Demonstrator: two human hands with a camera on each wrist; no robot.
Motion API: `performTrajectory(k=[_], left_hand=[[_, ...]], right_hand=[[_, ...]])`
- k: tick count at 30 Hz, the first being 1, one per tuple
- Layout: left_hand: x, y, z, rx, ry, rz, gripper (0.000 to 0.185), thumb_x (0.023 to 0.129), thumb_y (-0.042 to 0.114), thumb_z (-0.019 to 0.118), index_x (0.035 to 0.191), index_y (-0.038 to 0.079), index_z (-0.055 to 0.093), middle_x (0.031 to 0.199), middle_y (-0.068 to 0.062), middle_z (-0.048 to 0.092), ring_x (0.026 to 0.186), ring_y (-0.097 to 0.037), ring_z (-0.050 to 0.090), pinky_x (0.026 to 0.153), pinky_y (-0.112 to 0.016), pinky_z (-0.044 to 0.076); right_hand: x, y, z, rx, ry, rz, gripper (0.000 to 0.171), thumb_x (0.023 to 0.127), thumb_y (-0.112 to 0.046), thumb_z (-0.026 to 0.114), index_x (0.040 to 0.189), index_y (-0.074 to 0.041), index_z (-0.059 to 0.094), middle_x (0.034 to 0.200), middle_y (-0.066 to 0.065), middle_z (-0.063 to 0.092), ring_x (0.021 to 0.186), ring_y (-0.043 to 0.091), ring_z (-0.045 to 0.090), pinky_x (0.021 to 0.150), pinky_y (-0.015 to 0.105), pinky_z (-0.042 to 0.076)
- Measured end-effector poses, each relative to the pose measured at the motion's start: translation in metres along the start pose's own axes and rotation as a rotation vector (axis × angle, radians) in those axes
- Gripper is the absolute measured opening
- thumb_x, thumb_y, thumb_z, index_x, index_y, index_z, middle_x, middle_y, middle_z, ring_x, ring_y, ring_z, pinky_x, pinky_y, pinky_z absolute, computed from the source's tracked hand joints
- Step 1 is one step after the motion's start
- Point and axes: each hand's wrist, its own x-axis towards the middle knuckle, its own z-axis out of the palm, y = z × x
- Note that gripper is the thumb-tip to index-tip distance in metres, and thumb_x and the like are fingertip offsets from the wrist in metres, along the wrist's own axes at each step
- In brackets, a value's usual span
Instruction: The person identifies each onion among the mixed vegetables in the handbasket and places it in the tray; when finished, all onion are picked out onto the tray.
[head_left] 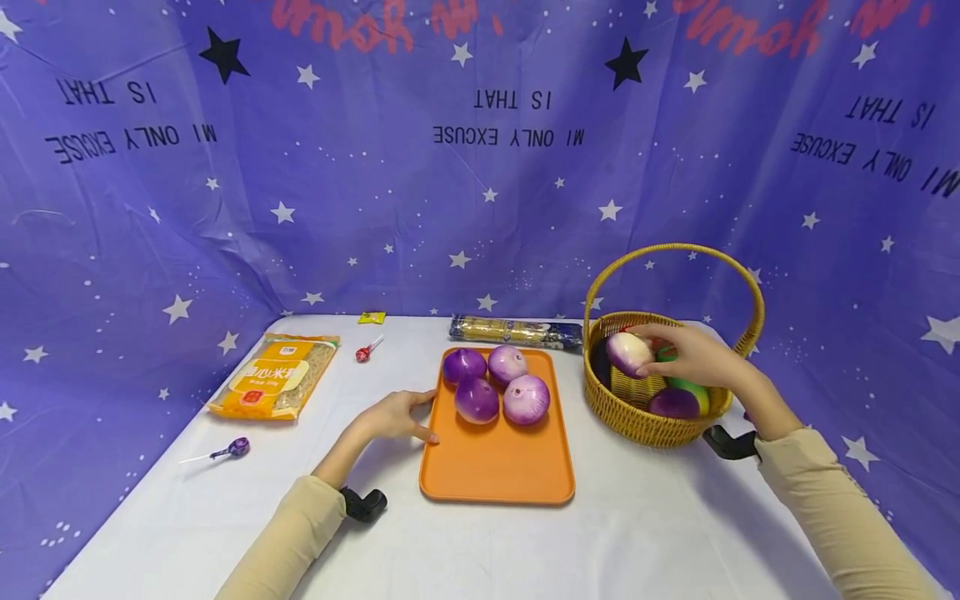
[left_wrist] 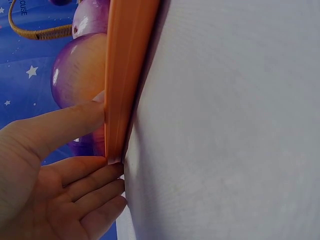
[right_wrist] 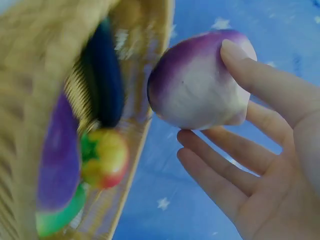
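Note:
My right hand (head_left: pixel 693 357) grips a purple-and-white onion (head_left: pixel 628 354) above the wicker basket (head_left: pixel 637 427) on the right. In the right wrist view, the thumb lies over the onion (right_wrist: pixel 200 82) and the fingers are under it. My left hand (head_left: pixel 395 415) rests against the left edge of the orange tray (head_left: pixel 498 471). Its thumb touches the rim and its straight fingers lie along the outer side, as the left wrist view shows. Several purple onions (head_left: pixel 477 401) sit together in the tray's far half.
In the basket lie a dark purple piece (head_left: pixel 673 404), a green one, a long dark one and a yellow-red fruit (right_wrist: pixel 107 155). A noodle pack (head_left: pixel 517 331) lies behind the tray. Left are an orange food bag (head_left: pixel 273 379), lollipops (head_left: pixel 238 447) and a yellow sweet (head_left: pixel 372 317).

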Motion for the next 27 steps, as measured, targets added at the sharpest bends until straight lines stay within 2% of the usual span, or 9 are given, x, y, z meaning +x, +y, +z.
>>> performTrajectory(k=[3, 6, 9, 12, 16, 19, 24, 27], left_hand=[[0.000, 0.000, 0.000, 0.003, 0.004, 0.007, 0.088, 0.071, 0.031, 0.086, 0.142, -0.001, 0.045, 0.140, -0.022, 0.049, 0.131, -0.040, 0.041, 0.109, -0.051, 0.032], [0.000, 0.001, 0.000, 0.003, 0.001, 0.009, 0.088, 0.071, 0.031, 0.086, 0.142, -0.002, 0.045, 0.140, -0.022, 0.049, 0.131, -0.040, 0.041, 0.108, -0.050, 0.032], [0.001, 0.000, -0.001, 0.001, -0.002, 0.005, 0.088, 0.071, 0.031, 0.086, 0.142, -0.001, 0.044, 0.140, -0.022, 0.048, 0.131, -0.039, 0.041, 0.109, -0.050, 0.032], [0.000, 0.000, -0.001, 0.003, 0.000, 0.004, 0.088, 0.071, 0.031, 0.086, 0.142, -0.001, 0.045, 0.140, -0.022, 0.048, 0.131, -0.039, 0.041, 0.108, -0.050, 0.033], [0.000, 0.000, -0.001, -0.005, 0.011, 0.018, 0.088, 0.071, 0.031, 0.086, 0.141, -0.001, 0.046, 0.139, -0.022, 0.049, 0.130, -0.039, 0.042, 0.108, -0.050, 0.033], [0.000, -0.001, -0.001, -0.015, 0.012, 0.034, 0.087, 0.071, 0.030, 0.086, 0.141, -0.002, 0.046, 0.138, -0.022, 0.050, 0.130, -0.039, 0.042, 0.108, -0.050, 0.032], [0.001, -0.002, 0.000, -0.017, 0.010, 0.034, 0.088, 0.071, 0.032, 0.086, 0.141, -0.001, 0.046, 0.138, -0.022, 0.050, 0.130, -0.040, 0.042, 0.108, -0.051, 0.032], [0.001, -0.003, 0.001, -0.012, 0.008, 0.028, 0.088, 0.070, 0.032, 0.086, 0.141, -0.001, 0.046, 0.138, -0.022, 0.050, 0.130, -0.040, 0.042, 0.108, -0.051, 0.032]], right_hand=[[-0.005, -0.017, 0.005, 0.030, 0.066, -0.061, 0.059, 0.080, -0.025, 0.080, 0.133, -0.010, 0.056, 0.102, 0.000, 0.065, 0.090, 0.019, 0.063, 0.075, 0.034, 0.056], [-0.010, -0.036, 0.012, 0.016, 0.118, -0.090, 0.062, 0.078, -0.025, 0.082, 0.133, -0.010, 0.057, 0.103, 0.002, 0.067, 0.089, 0.019, 0.066, 0.074, 0.035, 0.057], [-0.013, -0.056, 0.022, 0.006, 0.142, -0.106, 0.063, 0.078, -0.027, 0.082, 0.134, -0.012, 0.057, 0.108, 0.003, 0.068, 0.088, 0.018, 0.065, 0.074, 0.038, 0.056], [-0.013, -0.075, 0.033, 0.008, 0.143, -0.140, 0.064, 0.079, -0.029, 0.081, 0.136, -0.017, 0.055, 0.113, -0.002, 0.066, 0.090, 0.013, 0.062, 0.075, 0.036, 0.054], [-0.009, -0.097, 0.048, 0.068, 0.101, -0.218, 0.062, 0.081, -0.029, 0.079, 0.137, -0.019, 0.054, 0.117, -0.009, 0.063, 0.094, 0.008, 0.060, 0.079, 0.030, 0.053], [-0.006, -0.111, 0.062, 0.106, 0.048, -0.262, 0.061, 0.082, -0.029, 0.078, 0.137, -0.017, 0.054, 0.121, -0.008, 0.062, 0.097, 0.009, 0.059, 0.082, 0.032, 0.053], [0.002, -0.128, 0.088, 0.122, -0.038, -0.274, 0.060, 0.083, -0.031, 0.077, 0.135, -0.013, 0.055, 0.128, -0.002, 0.061, 0.110, 0.012, 0.059, 0.092, 0.035, 0.051], [0.010, -0.135, 0.102, 0.123, -0.080, -0.269, 0.060, 0.082, -0.029, 0.078, 0.135, -0.012, 0.055, 0.128, 0.000, 0.061, 0.112, 0.014, 0.059, 0.095, 0.034, 0.049]])
